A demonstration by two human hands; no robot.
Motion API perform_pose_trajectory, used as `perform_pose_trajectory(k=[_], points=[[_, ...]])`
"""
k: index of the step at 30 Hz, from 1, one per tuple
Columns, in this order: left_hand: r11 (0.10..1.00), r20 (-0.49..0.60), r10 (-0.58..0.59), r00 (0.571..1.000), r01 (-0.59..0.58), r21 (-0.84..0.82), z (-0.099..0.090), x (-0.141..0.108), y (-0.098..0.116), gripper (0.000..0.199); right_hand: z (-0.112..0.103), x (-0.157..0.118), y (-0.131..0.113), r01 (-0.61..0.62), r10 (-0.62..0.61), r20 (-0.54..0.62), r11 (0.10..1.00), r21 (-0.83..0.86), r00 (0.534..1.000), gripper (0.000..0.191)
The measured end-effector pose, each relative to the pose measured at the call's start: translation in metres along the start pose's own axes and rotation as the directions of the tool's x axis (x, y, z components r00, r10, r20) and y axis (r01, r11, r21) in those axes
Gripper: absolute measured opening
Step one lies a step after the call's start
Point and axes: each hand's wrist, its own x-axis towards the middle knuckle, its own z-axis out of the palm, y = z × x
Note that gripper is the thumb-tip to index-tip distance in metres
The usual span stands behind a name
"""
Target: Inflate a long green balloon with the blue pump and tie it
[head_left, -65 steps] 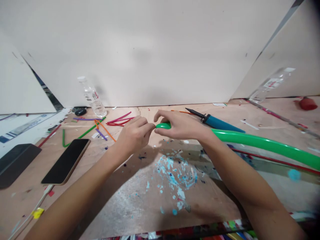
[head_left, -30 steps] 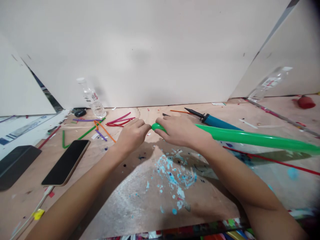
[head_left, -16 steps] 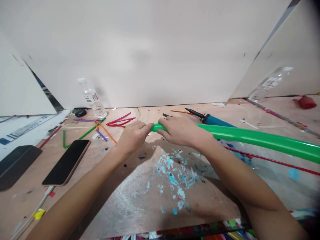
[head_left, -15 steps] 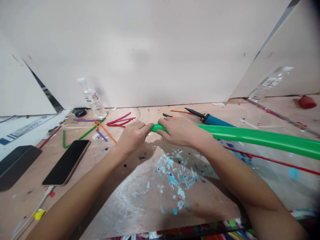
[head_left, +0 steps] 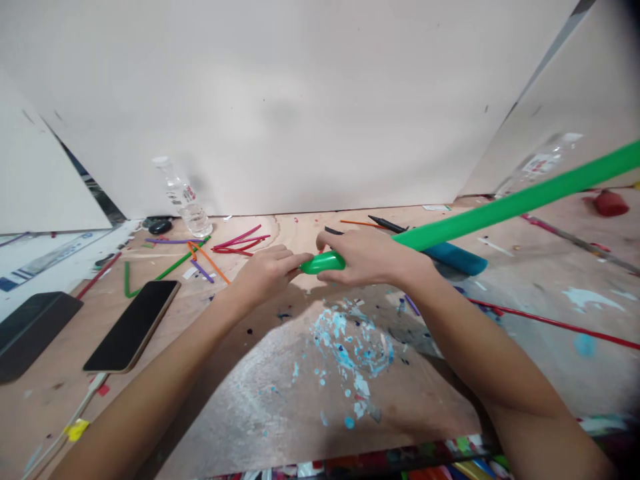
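Observation:
A long, inflated green modelling balloon (head_left: 500, 210) runs from between my hands up past the right edge of the view. My left hand (head_left: 267, 272) pinches its near tip with thumb and fingers. Just to the right, my right hand (head_left: 363, 257) is wrapped round the balloon, and a short rounded end sticks out between the two hands. Behind my right hand, a blue balloon pump (head_left: 457, 259) with a black nozzle lies on the table, partly covered by the balloon and hand.
Left of my arms lie a phone (head_left: 133, 327) on a cable and a dark box (head_left: 37, 333). Uninflated balloons (head_left: 240, 243) are scattered near a water bottle (head_left: 187, 200). Another bottle (head_left: 543, 163) leans at the right. A white panel (head_left: 300, 107) closes off the back.
The balloon's far part has swung up from the table at the right. More of its end now shows between my hands, and my right hand has turned slightly.

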Motion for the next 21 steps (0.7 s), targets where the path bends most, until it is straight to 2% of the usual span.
perform_pose_trajectory(k=[2,5,7,11,15,19,21], points=[[0.999,0.007,0.011,1.000,-0.011,0.038,0.001,-0.001,0.001,0.023,-0.001,-0.001,0.000,-0.006,0.006,-0.010,1.000,-0.013,1.000,0.053],[0.997,-0.001,0.020,1.000,-0.019,0.077,0.003,-0.002,0.003,0.027,-0.001,0.000,0.003,0.041,-0.041,-0.001,0.999,-0.014,0.999,0.040],[0.996,0.003,0.013,1.000,-0.013,0.093,0.004,-0.003,0.003,0.028,0.001,0.002,0.004,0.048,-0.048,0.005,0.999,-0.006,0.999,0.037],[0.995,0.010,-0.022,1.000,0.021,0.100,0.007,-0.005,0.001,0.028,0.005,0.002,0.005,-0.015,0.015,0.019,1.000,0.007,1.000,0.051],[0.995,0.000,-0.032,0.999,0.031,0.096,0.009,-0.005,0.001,0.026,0.004,-0.001,0.006,-0.012,0.012,-0.007,1.000,-0.004,1.000,0.060],[0.995,-0.019,0.003,1.000,-0.001,0.104,0.011,-0.005,0.004,0.028,0.003,-0.001,0.010,0.010,-0.010,0.020,1.000,-0.005,1.000,0.043],[0.994,-0.026,0.007,1.000,-0.005,0.105,0.013,-0.005,0.005,0.028,0.004,0.000,0.010,-0.006,0.005,0.038,1.000,0.004,0.999,0.042]])
